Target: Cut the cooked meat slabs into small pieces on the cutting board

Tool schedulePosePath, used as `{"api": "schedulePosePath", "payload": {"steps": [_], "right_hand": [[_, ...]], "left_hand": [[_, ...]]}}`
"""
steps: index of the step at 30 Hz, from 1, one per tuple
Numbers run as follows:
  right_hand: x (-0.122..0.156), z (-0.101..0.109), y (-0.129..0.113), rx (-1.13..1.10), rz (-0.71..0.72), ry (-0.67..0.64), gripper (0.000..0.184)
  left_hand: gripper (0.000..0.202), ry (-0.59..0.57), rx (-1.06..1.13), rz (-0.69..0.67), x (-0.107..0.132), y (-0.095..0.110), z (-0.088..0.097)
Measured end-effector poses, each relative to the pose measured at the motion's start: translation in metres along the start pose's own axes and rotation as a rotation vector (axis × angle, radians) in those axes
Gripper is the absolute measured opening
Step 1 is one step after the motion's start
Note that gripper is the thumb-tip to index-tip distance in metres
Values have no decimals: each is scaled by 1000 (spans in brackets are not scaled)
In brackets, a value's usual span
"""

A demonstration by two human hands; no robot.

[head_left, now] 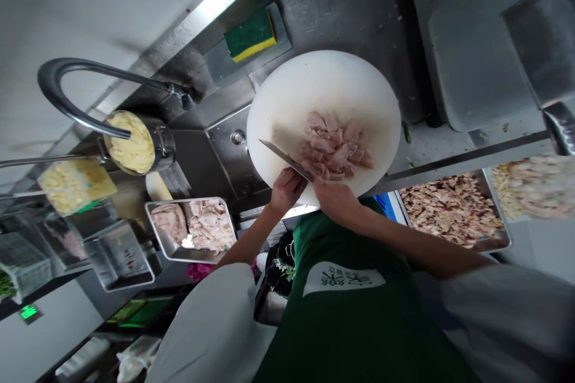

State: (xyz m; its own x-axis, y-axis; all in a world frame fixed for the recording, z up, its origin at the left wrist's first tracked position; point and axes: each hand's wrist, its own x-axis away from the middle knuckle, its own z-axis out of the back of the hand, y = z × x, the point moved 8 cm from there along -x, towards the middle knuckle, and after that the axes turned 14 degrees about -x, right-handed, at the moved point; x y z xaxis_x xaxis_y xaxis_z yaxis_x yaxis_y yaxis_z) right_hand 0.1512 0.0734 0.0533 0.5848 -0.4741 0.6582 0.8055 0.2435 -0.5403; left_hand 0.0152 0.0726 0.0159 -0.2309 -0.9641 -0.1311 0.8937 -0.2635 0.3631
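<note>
A round white cutting board lies on the steel counter with a pile of pale pink meat slices near its front edge. My left hand is closed round the handle of a knife; the blade points away to the left, over the board beside the meat. My right hand rests at the near side of the pile with its fingers curled against the slices. What its fingertips hold is hidden. My green apron fills the lower middle of the view.
A steel tray of large meat pieces stands at the lower left and a tray of chopped meat at the right. A pot of yellow food sits under the curved faucet. A green-and-yellow sponge lies behind the board.
</note>
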Motion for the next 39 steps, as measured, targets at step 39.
{"api": "schedulePosePath", "payload": {"steps": [39], "right_hand": [[13,-15,5,-24,-60,-62,32]], "left_hand": [[10,65,12,4,3,0,2]]}}
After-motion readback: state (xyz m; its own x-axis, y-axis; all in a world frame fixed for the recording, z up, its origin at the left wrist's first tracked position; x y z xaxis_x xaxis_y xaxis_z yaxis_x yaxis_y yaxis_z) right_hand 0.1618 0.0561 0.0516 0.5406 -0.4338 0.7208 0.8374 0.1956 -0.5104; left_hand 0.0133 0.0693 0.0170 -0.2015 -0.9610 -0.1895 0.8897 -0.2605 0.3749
